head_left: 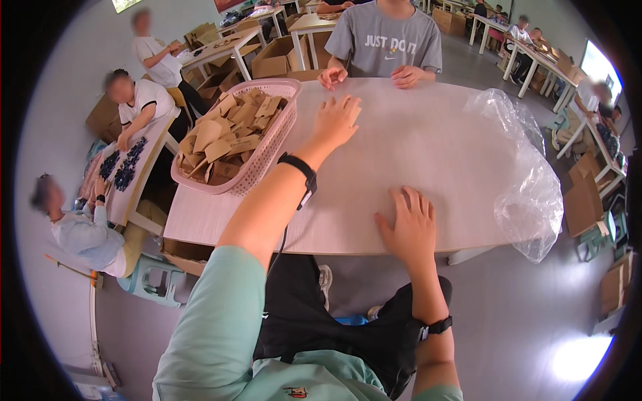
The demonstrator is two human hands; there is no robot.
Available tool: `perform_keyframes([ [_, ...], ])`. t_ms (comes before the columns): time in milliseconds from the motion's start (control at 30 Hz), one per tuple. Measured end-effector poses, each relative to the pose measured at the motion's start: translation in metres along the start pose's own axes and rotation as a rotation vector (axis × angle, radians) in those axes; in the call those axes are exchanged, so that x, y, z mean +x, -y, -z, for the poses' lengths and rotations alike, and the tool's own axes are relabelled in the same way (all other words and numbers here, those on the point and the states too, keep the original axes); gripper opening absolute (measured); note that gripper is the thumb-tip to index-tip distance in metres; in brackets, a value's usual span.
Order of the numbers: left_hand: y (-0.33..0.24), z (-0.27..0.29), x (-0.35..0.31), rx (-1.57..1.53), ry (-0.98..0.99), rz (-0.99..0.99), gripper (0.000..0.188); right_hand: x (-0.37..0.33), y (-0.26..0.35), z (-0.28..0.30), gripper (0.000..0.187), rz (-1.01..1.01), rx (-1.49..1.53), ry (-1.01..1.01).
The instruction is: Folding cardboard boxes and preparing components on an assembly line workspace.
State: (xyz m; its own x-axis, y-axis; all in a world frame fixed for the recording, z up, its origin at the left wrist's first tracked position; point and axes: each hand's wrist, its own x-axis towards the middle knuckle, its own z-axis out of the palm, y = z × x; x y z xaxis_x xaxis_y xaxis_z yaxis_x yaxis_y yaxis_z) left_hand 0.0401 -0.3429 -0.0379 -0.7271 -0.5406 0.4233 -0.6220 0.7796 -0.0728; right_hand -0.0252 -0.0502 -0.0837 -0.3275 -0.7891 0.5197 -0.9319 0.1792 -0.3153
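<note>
My left hand (336,121) reaches over the far part of the pale table (361,174), its fingers stretched out and nothing visible in them. Just left of that arm stands a pink plastic basket (284,130), heaped with small folded brown cardboard pieces (224,137). At the table's near edge my right hand (411,227) lies palm down with its fingers spread, holding nothing. Across from me, a person in a grey T-shirt has both hands (404,77) at the far edge; whether they hold anything I cannot make out.
A crumpled clear plastic bag (525,194) hangs over the table's right edge. On the left, people sit at another table with dark small items (130,164). A blue-green stool (150,277) stands at lower left, cardboard boxes (277,57) behind.
</note>
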Motion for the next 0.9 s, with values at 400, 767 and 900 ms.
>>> perform_keyframes([
  [400, -0.012, 0.009, -0.093, -0.266, 0.314, 0.092, 0.08, 0.002, 0.025, 0.084, 0.046, -0.242, 1.434, 0.222],
  [767, -0.007, 0.073, -0.255, -0.233, 0.184, -0.175, 0.055, -0.04, 0.162, 0.172, 0.049, 0.569, 2.379, 0.775],
  [900, -0.004, 0.064, -0.259, -0.204, 0.102, -0.156, 0.051, -0.045, 0.176, 0.162, 0.045, 0.654, 2.206, 0.634],
])
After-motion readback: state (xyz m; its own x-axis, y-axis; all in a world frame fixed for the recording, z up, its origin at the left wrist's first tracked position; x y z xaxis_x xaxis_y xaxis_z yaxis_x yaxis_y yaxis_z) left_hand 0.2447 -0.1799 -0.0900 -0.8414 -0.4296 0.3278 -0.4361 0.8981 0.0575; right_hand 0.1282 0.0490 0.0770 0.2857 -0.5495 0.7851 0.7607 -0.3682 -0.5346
